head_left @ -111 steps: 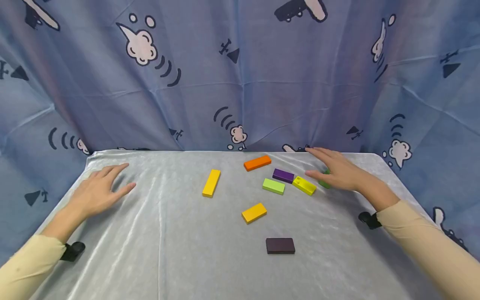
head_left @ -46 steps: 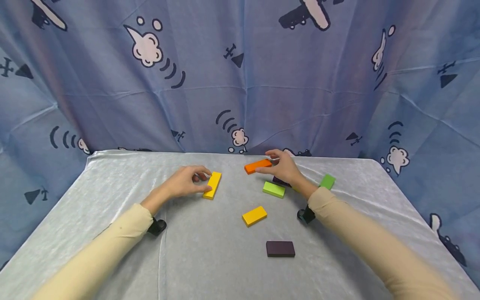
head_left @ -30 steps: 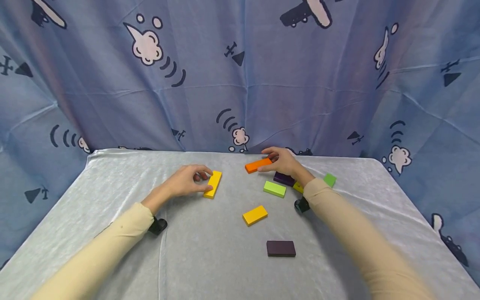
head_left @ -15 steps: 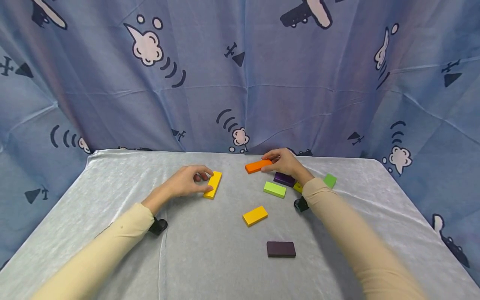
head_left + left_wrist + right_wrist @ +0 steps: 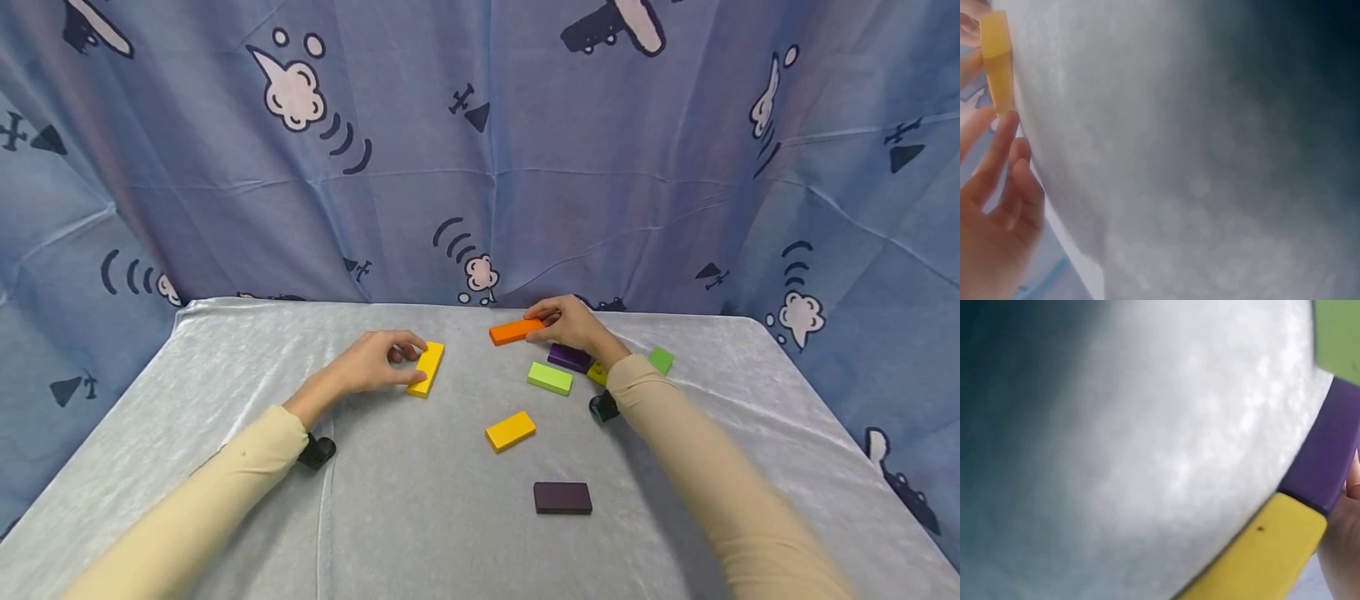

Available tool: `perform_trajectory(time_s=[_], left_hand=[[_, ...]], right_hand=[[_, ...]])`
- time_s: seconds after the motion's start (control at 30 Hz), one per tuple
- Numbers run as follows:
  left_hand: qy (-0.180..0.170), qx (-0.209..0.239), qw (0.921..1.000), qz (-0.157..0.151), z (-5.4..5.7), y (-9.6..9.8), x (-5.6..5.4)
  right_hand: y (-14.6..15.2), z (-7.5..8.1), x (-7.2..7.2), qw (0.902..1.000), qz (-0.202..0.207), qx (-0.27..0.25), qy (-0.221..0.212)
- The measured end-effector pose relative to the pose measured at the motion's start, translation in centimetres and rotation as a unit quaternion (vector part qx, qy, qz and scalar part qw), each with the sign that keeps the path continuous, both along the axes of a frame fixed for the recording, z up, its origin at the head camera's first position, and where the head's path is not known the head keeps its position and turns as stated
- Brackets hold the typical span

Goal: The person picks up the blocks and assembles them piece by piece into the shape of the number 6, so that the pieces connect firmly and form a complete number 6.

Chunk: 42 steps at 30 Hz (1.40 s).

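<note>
My left hand (image 5: 372, 362) holds a long yellow block (image 5: 430, 367) lying on the cloth, thumb at its near end and fingertips at its far left edge. In the left wrist view, fingertips touch an end of that yellow block (image 5: 997, 59). With thumb and fingers, my right hand (image 5: 567, 323) pinches the right end of an orange block (image 5: 512, 332) near the table's back edge. Right beneath that hand lie a purple block (image 5: 569, 358) and a bright yellow block (image 5: 597, 374), the latter partly covered by the wrist. The right wrist view shows this purple block (image 5: 1325, 440) close up.
A lime green block (image 5: 550, 378), a shorter yellow block (image 5: 511, 432) and a dark brown block (image 5: 562, 498) lie nearer on the pale cloth-covered table (image 5: 420, 517). Behind the right sleeve shows a green block (image 5: 662, 360). A blue patterned curtain (image 5: 405, 125) encloses the back and sides.
From the table's sides, both hands moved inward: the left to the long yellow block, the right to the orange block. Over the last second they have stayed nearly still; the right fingers closed in slightly.
</note>
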<state>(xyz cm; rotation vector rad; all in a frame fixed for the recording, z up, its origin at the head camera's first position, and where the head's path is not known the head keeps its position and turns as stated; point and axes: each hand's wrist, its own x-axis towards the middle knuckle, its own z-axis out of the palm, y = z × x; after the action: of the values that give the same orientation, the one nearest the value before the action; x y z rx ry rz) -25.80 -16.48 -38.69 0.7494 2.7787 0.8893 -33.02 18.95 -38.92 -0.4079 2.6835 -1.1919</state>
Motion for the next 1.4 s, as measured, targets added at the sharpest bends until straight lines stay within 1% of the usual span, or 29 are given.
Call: perform_trajectory(time_s=[0.23, 0.37, 0.5, 0.7, 0.97, 1.4], left_hand=[[-0.002, 0.000, 1.0000, -0.001, -0.1, 0.0, 0.0], [-0.004, -0.003, 1.0000, -0.001, 0.0, 0.0, 0.0], [-0.004, -0.001, 1.0000, -0.002, 0.0, 0.1, 0.1], [-0.008, 0.002, 1.0000, -0.002, 0.0, 0.2, 0.0], [-0.013, 0.007, 0.9999, -0.007, -0.2, 0.0, -0.2], [-0.020, 0.009, 0.9997, -0.009, -0.2, 0.0, -0.1]], right_hand=[[-0.1, 0.1, 0.0, 0.9998, 0.014, 0.014, 0.010], [-0.4, 0.1, -0.2, 0.9991, 0.033, 0.017, 0.023], [-0.9, 0.1, -0.4, 0.9986, 0.045, 0.009, 0.027], [-1.6, 0.4, -0.4, 0.9982, 0.050, -0.012, 0.030], [-3.0, 0.0, -0.6, 0.9963, 0.072, -0.022, 0.043], [-4.8, 0.3, -0.6, 0.9957, 0.069, -0.038, 0.049]])
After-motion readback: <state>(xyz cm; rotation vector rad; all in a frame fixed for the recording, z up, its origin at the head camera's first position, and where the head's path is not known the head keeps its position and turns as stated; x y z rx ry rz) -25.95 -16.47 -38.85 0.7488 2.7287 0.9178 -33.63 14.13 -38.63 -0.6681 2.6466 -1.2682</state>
